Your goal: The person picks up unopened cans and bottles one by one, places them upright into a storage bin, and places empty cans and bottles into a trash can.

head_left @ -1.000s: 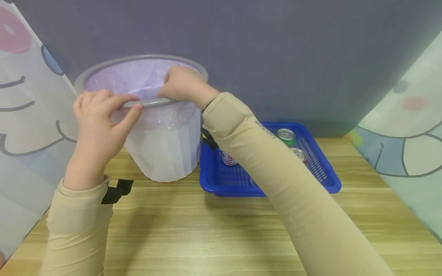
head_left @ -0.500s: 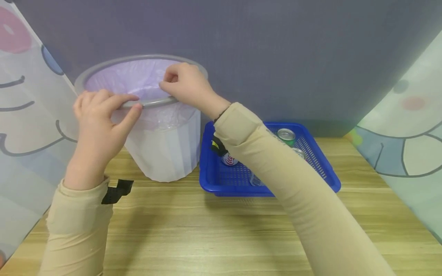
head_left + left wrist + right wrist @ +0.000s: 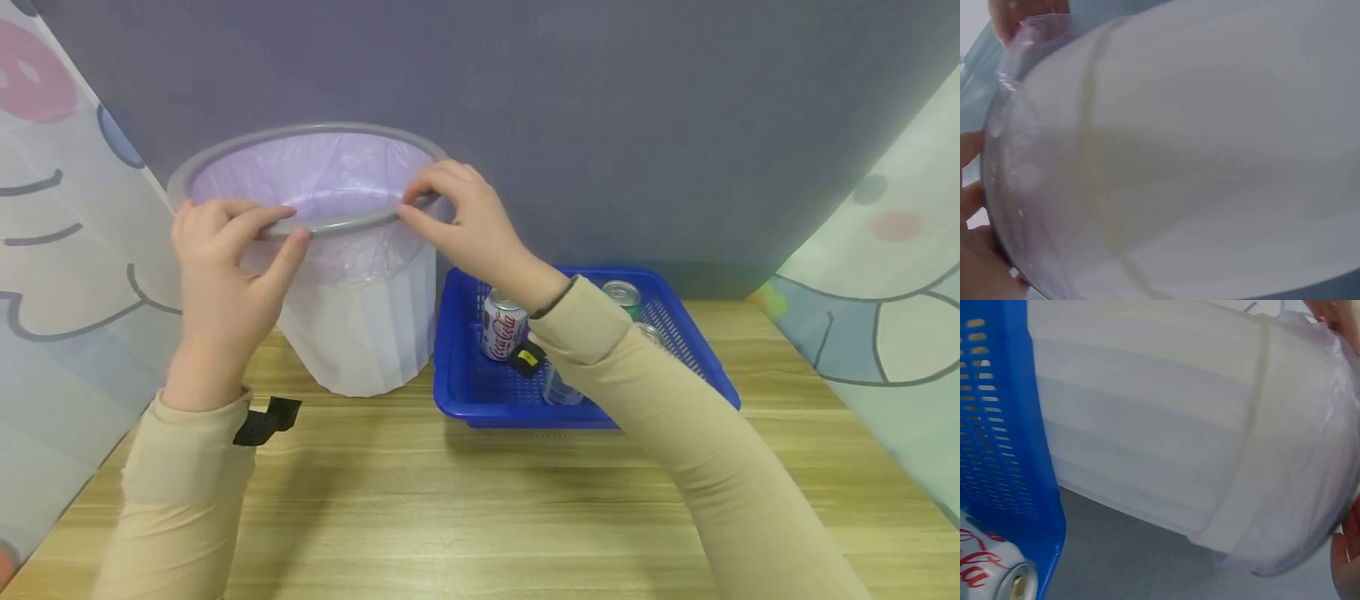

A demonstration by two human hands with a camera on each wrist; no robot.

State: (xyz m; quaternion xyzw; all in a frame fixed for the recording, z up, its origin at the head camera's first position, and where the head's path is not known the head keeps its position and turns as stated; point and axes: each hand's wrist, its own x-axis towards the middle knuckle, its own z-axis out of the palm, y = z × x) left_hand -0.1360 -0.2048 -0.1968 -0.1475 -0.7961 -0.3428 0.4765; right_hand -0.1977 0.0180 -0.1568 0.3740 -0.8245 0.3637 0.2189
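Note:
A white trash can (image 3: 360, 333) with a grey rim ring (image 3: 315, 129) stands at the left in the head view. A pale purple bag (image 3: 300, 171) lines it, its edge folded over outside beneath the ring. My left hand (image 3: 228, 267) grips the ring at the front left, thumb outside and fingers over the top. At the ring's right side my right hand (image 3: 476, 221) pinches it between thumb and fingers. Both wrist views show the trash can's side (image 3: 1222, 137) and the bag's overhang (image 3: 1310, 456), with fingertips at the rim.
Right of the trash can sits a blue basket (image 3: 457, 404). It holds a Coca-Cola can (image 3: 504, 325), a green can (image 3: 622, 296), another can (image 3: 649, 333) partly behind my sleeve, and a clear plastic item (image 3: 561, 390). A grey panel (image 3: 600, 125) stands behind.
My right hand has come out of the trash can's mouth and moved right along the rim to its right side. The left hand keeps its grip. More of the Coca-Cola can shows.

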